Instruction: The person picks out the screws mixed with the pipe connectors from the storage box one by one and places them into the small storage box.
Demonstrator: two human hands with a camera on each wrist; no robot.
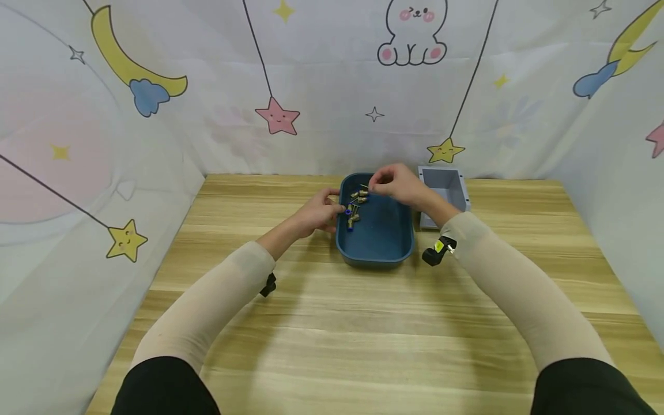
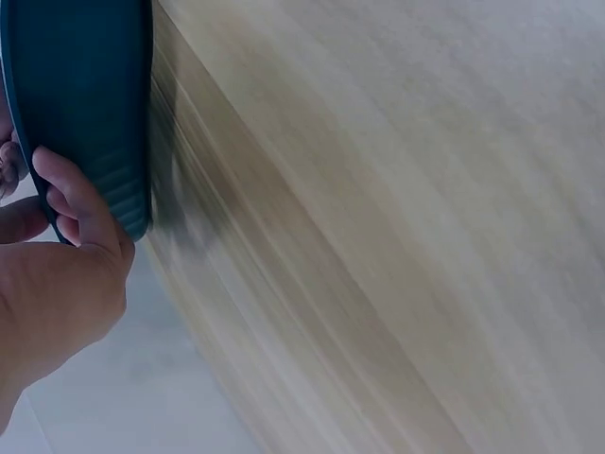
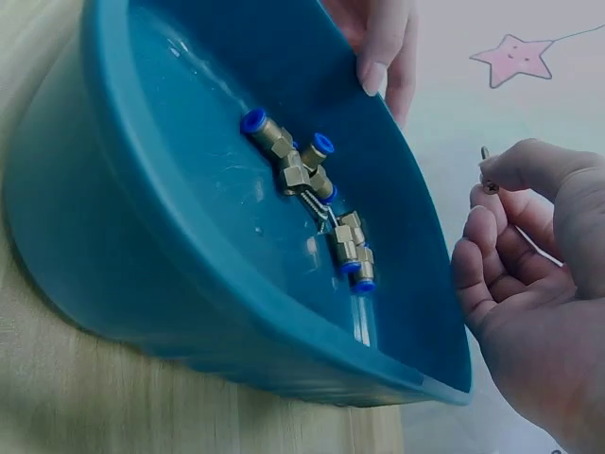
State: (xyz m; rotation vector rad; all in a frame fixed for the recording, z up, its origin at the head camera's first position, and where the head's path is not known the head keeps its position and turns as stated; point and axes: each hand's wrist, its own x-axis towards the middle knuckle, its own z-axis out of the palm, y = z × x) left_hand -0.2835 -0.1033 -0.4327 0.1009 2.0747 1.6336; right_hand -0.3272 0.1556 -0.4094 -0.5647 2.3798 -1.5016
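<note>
A teal plastic basin (image 1: 376,242) stands on the wooden table, its inside holding several brass pneumatic fittings (image 3: 294,177) with blue collars and a few thin screws (image 3: 315,208) among them. My left hand (image 1: 319,214) grips the basin's left rim, with the thumb over the edge and fingers along the outer wall. Above the far part of the basin, my right hand (image 1: 398,183) pinches a small screw (image 3: 490,186) between thumb and forefinger; its cross-slotted head shows in the right wrist view. The other right fingers are curled loosely.
A grey rectangular box (image 1: 445,181) stands just right of the basin, partly hidden behind my right forearm. The wooden table (image 1: 332,334) extends towards me. A printed white cloth (image 1: 332,69) hangs behind and at both sides.
</note>
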